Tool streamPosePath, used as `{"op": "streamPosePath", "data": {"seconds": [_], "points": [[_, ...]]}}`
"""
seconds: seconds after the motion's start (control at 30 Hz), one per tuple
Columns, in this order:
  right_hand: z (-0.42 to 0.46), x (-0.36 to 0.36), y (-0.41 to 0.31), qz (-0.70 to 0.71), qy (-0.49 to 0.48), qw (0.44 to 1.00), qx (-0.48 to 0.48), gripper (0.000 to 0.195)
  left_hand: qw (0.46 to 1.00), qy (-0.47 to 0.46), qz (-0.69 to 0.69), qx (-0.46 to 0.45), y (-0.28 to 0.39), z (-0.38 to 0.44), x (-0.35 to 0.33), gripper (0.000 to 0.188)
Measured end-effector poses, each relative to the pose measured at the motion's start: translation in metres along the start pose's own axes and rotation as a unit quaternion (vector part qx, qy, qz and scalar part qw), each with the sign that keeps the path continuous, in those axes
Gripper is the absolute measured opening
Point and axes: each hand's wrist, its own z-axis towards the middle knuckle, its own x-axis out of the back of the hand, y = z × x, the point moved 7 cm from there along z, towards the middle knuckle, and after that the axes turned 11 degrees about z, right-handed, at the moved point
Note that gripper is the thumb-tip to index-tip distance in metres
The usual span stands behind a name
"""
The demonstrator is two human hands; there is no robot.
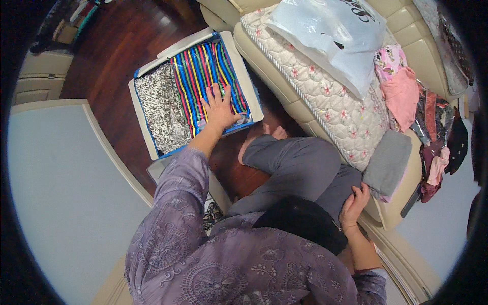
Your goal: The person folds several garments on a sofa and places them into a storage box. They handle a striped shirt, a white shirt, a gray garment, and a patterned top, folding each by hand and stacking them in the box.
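My left hand [219,108] lies palm down, fingers spread, on a folded multicoloured striped cloth [194,80], which looks to be in clear plastic. That cloth sits inside a fabric storage box [138,108] with a pale rim and blue edging. Beside it in the box is a folded black-and-white patterned cloth [162,106]. My right hand [355,206] rests by my thigh with its fingers slightly bent and apart. Its fingertips are at the edge of a folded grey cloth [389,164] on the sofa; whether they press on it is unclear.
A cream sofa [297,110] with a floral quilted pad [320,87] runs along the right. On it lie a white plastic bag [335,38], a pink cloth [400,95] and bagged garments [434,110]. Another pale box [219,187] stands near my legs. A pale blue panel [68,171] is at left.
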Motion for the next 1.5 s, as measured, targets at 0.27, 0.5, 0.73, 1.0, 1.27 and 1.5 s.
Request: {"op": "streamPosePath", "data": {"seconds": [0.27,0.5,0.73,1.0,1.27,1.5], "points": [[0.001,-0.001,-0.001,-0.01,-0.006,1.0,-0.012,0.027,0.988,-0.088,0.107,0.074,0.022,0.017,-0.011,0.128],[0.002,-0.001,-0.003,0.004,-0.005,1.0,-0.02,0.025,0.968,0.236,-0.021,0.086,-0.089,0.043,0.056,0.114],[0.0,-0.001,0.002,-0.003,-0.012,1.0,-0.024,0.026,0.99,0.058,-0.005,0.125,-0.127,0.095,0.013,0.133],[0.006,-0.003,0.003,0.0,-0.021,0.999,-0.026,0.024,0.982,0.172,0.001,0.081,-0.111,0.073,0.056,0.116],[0.002,-0.002,0.003,0.014,-0.011,1.0,0.004,0.027,0.986,0.112,-0.055,-0.107,-0.106,-0.053,-0.001,0.118],[-0.001,0.001,0.002,0.007,-0.007,1.0,0.001,0.03,0.985,0.041,0.039,-0.161,-0.109,-0.05,-0.022,0.118]]}}
